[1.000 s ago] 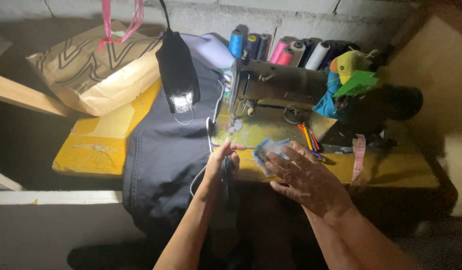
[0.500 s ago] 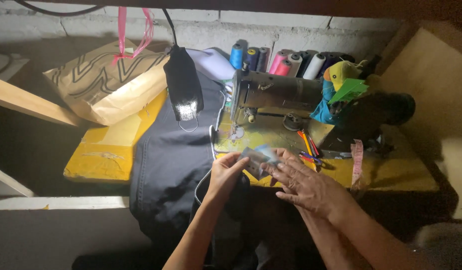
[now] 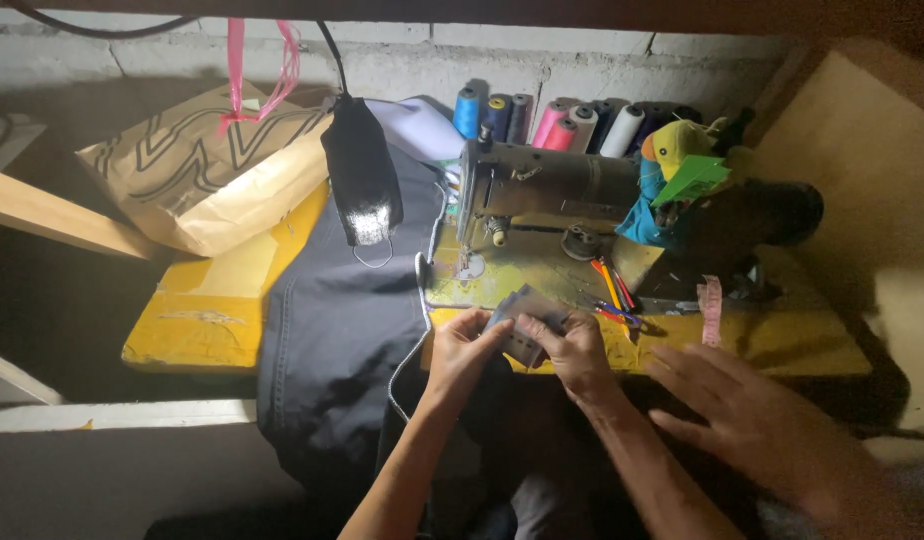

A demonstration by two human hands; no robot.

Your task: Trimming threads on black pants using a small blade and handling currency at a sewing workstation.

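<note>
Left hand [image 3: 464, 352] and right hand [image 3: 574, 350]: both pinching small grey folded fabric piece [image 3: 525, 328], now raised clear of yellow wooden counter [image 3: 197, 330], in front of old olive-green sewing machine [image 3: 547, 195]; half second earlier piece sat lower, hands looser. Grip firmer, piece under control. Third hand [image 3: 757, 425], another person's, spread flat at right. Dark navy cloth [image 3: 342, 330] draped left. Thread spools [image 3: 557, 120] behind.

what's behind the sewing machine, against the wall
A row of thread spools in blue, pink, white and dark colours stands behind the sewing machine, along the block wall. Their lower parts are hidden by the machine.
</note>
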